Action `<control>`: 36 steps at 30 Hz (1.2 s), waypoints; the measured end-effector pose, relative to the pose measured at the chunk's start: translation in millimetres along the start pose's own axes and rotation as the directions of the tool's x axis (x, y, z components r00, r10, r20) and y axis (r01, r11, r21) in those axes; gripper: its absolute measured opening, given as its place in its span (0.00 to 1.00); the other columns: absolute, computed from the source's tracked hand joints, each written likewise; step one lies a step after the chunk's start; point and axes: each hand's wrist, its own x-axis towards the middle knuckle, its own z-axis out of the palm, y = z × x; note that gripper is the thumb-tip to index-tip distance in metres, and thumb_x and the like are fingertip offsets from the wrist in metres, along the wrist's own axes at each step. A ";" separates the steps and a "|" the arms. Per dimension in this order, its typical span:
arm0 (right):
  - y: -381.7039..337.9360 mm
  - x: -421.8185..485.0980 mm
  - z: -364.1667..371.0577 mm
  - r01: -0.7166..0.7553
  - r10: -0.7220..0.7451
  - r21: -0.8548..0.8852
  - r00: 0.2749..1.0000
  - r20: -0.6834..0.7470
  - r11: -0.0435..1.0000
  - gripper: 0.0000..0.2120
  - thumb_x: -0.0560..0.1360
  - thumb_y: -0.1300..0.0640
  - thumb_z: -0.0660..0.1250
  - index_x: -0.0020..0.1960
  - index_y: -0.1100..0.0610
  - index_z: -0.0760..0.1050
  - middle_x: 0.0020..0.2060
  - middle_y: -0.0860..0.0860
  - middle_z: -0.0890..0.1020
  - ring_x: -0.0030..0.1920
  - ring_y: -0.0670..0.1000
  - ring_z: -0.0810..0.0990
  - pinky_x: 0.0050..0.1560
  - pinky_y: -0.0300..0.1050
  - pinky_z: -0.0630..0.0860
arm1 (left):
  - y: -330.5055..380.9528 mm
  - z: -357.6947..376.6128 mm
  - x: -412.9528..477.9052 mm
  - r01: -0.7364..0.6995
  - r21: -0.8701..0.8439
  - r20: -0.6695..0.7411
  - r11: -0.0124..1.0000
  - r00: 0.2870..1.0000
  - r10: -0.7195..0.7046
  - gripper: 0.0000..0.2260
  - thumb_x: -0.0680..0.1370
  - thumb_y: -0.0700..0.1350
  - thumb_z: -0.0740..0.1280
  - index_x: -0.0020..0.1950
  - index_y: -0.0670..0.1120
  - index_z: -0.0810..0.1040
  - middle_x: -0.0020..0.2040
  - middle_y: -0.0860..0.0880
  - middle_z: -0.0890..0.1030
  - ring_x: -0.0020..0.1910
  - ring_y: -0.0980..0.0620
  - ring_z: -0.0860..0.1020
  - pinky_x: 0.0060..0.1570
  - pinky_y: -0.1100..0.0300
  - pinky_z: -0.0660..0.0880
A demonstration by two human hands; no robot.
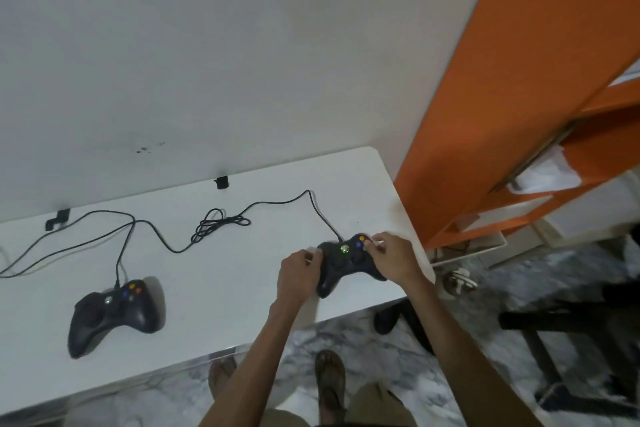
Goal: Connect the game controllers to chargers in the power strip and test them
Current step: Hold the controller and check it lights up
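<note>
- A white counter (pixel 225 288) is backed by a grey wall (pixel 242 45).
- At the counter's right end, a controller (pixel 346 262) is gripped by the left hand (pixel 299 270) and right hand (pixel 394 255), fingers (pixel 378 241) curled.

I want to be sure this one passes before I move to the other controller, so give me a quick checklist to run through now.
1. Left hand and right hand both grip the held controller: ok.
2. Its centre light glows green: ok.
3. Its cable joins the top edge: ok.
4. That cable lies untangled: not ok, a knotted bundle sits on the table.
5. Second controller shows a green glow: not ok, none visible.
6. Plugs seated in the power strip: cannot tell, out of view.
</note>
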 end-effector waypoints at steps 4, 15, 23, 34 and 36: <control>6.3 -5.1 5.8 -0.001 0.001 -0.032 1.000 0.001 0.999 0.20 0.81 0.48 0.61 0.35 0.58 0.73 0.33 0.52 0.76 0.36 0.55 0.75 0.35 0.43 0.61 | 0.6 10.4 -8.5 0.006 0.036 -0.011 0.999 1.000 -0.005 0.24 0.84 0.54 0.54 0.28 0.48 0.64 0.32 0.47 0.74 0.36 0.45 0.71 0.35 0.56 0.63; -26.4 -14.9 13.5 -0.186 0.090 0.538 0.976 0.200 0.822 0.15 0.81 0.48 0.58 0.58 0.59 0.72 0.51 0.57 0.79 0.50 0.56 0.82 0.45 0.48 0.82 | -1.6 -3.5 -16.4 -0.028 -0.414 -0.079 0.910 0.997 -0.005 0.22 0.83 0.60 0.55 0.44 0.42 0.72 0.39 0.48 0.74 0.38 0.50 0.73 0.39 0.54 0.73; -86.2 -22.4 0.7 -0.083 -0.012 0.639 0.990 0.143 0.764 0.21 0.76 0.39 0.65 0.46 0.57 0.82 0.39 0.61 0.85 0.34 0.53 0.80 0.36 0.45 0.75 | 17.9 -60.2 -18.1 -0.212 -0.546 -0.194 0.811 0.973 0.123 0.27 0.83 0.60 0.53 0.51 0.36 0.77 0.30 0.46 0.71 0.26 0.52 0.68 0.27 0.60 0.66; -158.2 -43.3 -21.1 -0.036 -0.055 0.618 0.990 0.128 0.786 0.21 0.64 0.41 0.77 0.42 0.59 0.83 0.33 0.56 0.84 0.29 0.53 0.79 0.30 0.40 0.75 | 40.0 -110.6 -40.4 -0.403 -0.468 -0.430 0.787 0.881 0.195 0.18 0.85 0.53 0.53 0.39 0.56 0.75 0.31 0.60 0.77 0.32 0.61 0.73 0.35 0.65 0.69; -164.8 -45.4 -19.4 -0.021 -0.067 0.630 0.991 0.116 0.776 0.20 0.63 0.42 0.78 0.41 0.58 0.83 0.36 0.57 0.85 0.32 0.54 0.81 0.35 0.45 0.78 | 44.1 -117.2 -44.9 -0.424 -0.446 -0.461 0.788 0.864 0.204 0.18 0.86 0.51 0.53 0.40 0.56 0.75 0.30 0.61 0.77 0.30 0.63 0.73 0.33 0.69 0.69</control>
